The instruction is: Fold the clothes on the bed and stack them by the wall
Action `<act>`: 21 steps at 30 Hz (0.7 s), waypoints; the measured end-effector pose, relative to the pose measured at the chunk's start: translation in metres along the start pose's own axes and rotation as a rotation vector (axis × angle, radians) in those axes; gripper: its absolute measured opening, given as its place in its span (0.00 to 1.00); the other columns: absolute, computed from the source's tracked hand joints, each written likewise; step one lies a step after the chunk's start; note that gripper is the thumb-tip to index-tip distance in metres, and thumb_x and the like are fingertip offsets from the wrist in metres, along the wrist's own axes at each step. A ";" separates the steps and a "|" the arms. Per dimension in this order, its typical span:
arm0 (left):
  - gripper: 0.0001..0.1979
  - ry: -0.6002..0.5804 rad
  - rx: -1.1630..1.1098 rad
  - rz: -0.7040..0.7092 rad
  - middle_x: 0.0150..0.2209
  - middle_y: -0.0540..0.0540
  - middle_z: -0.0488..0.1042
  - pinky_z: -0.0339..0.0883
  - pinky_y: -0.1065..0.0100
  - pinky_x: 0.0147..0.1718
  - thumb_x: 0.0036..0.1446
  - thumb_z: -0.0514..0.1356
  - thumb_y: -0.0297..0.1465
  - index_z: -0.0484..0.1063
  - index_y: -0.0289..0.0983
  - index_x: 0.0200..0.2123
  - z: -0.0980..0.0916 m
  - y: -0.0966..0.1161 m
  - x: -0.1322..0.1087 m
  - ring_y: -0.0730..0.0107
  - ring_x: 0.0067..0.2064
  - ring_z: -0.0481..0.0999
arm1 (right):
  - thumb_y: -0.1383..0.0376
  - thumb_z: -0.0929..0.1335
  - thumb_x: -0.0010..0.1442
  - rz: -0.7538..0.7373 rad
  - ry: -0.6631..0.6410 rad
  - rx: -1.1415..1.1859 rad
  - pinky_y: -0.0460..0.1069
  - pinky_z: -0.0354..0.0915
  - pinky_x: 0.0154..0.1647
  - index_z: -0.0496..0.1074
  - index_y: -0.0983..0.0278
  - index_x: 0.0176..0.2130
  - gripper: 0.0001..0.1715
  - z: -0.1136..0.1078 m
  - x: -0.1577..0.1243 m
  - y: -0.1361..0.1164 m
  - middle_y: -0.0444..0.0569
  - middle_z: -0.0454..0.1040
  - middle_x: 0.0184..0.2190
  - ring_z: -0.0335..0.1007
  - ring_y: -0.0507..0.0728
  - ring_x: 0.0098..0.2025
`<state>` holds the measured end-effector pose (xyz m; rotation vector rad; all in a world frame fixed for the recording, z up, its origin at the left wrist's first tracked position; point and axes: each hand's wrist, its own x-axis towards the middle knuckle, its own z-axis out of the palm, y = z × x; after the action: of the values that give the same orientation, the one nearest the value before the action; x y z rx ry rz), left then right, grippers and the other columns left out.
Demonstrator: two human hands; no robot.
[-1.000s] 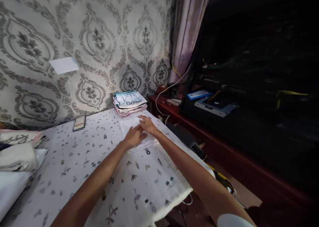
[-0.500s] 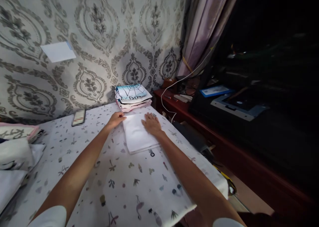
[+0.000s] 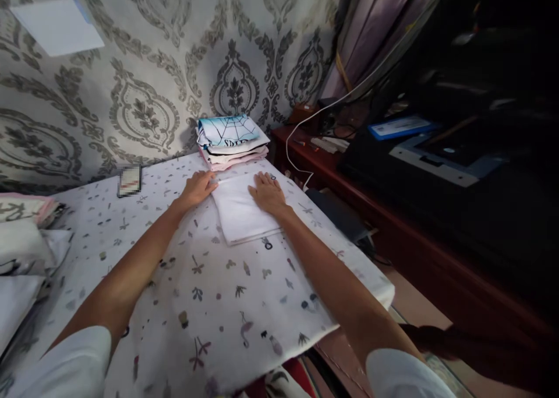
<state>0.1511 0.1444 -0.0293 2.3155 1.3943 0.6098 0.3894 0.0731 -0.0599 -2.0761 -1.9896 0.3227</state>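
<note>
A folded white cloth (image 3: pixel 241 213) lies on a bed covered by a white patterned sheet (image 3: pixel 209 293). My left hand (image 3: pixel 198 187) rests at the cloth's far left corner, fingers curled onto its edge. Flat on the cloth's right side lies my right hand (image 3: pixel 267 192), fingers stretched out. Just beyond the cloth, against the wall, stands a stack of folded clothes (image 3: pixel 230 140) topped by a white and teal piece with a web print.
A phone (image 3: pixel 129 180) lies on the sheet near the wall. More folded clothes (image 3: pixel 21 235) pile at the left edge. To the right stands a dark red cabinet (image 3: pixel 393 211) with cables, a black bag (image 3: pixel 338 214) beside the bed.
My left hand has moved from the middle of the cloth to its far left corner. The right hand has stayed flat on the cloth's right side. The camera has tilted down.
</note>
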 end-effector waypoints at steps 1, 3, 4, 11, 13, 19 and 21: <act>0.09 0.050 0.025 0.022 0.36 0.45 0.71 0.60 0.60 0.49 0.58 0.58 0.35 0.70 0.41 0.41 -0.001 0.006 -0.013 0.54 0.46 0.68 | 0.55 0.54 0.72 -0.002 0.003 -0.001 0.61 0.40 0.72 0.51 0.69 0.72 0.36 0.001 0.001 0.001 0.57 0.45 0.74 0.36 0.63 0.75; 0.09 0.113 0.052 0.116 0.39 0.44 0.71 0.62 0.59 0.49 0.62 0.54 0.35 0.68 0.40 0.43 -0.002 0.026 -0.047 0.56 0.46 0.69 | 0.55 0.54 0.72 -0.008 0.004 -0.007 0.60 0.39 0.72 0.51 0.70 0.72 0.36 0.002 0.001 0.001 0.58 0.45 0.74 0.36 0.64 0.75; 0.09 0.100 0.049 0.182 0.39 0.44 0.71 0.62 0.60 0.48 0.64 0.53 0.36 0.68 0.40 0.42 -0.001 0.038 -0.068 0.58 0.45 0.69 | 0.55 0.54 0.72 -0.009 0.002 -0.010 0.60 0.39 0.72 0.51 0.71 0.72 0.36 0.003 0.001 0.001 0.58 0.45 0.74 0.36 0.64 0.75; 0.06 -0.026 0.339 0.214 0.42 0.42 0.70 0.63 0.55 0.44 0.61 0.56 0.33 0.66 0.40 0.41 0.027 0.106 -0.158 0.53 0.45 0.69 | 0.55 0.54 0.72 -0.005 0.012 0.003 0.62 0.40 0.72 0.51 0.71 0.71 0.36 0.003 0.001 0.001 0.57 0.45 0.74 0.37 0.65 0.75; 0.07 -0.022 0.401 0.143 0.43 0.41 0.70 0.64 0.55 0.43 0.59 0.55 0.28 0.65 0.40 0.42 0.035 0.110 -0.156 0.53 0.46 0.69 | 0.56 0.54 0.72 0.000 0.004 0.003 0.61 0.40 0.72 0.51 0.71 0.72 0.37 0.002 0.001 0.000 0.57 0.44 0.74 0.36 0.65 0.75; 0.11 -0.088 0.482 -0.030 0.47 0.39 0.70 0.66 0.58 0.36 0.58 0.56 0.26 0.63 0.40 0.45 0.036 0.114 -0.145 0.52 0.48 0.70 | 0.56 0.54 0.72 0.002 -0.005 -0.009 0.61 0.41 0.72 0.51 0.71 0.72 0.36 -0.001 -0.002 -0.002 0.57 0.45 0.74 0.37 0.64 0.75; 0.11 -0.120 0.480 -0.099 0.48 0.39 0.70 0.65 0.61 0.34 0.60 0.55 0.26 0.62 0.40 0.46 0.032 0.119 -0.148 0.53 0.48 0.70 | 0.56 0.53 0.72 0.008 -0.010 -0.016 0.60 0.40 0.72 0.50 0.71 0.72 0.36 -0.002 -0.002 -0.002 0.57 0.45 0.74 0.36 0.64 0.75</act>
<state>0.1943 -0.0429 -0.0203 2.5621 1.7325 0.1067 0.3879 0.0711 -0.0576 -2.0961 -1.9971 0.3209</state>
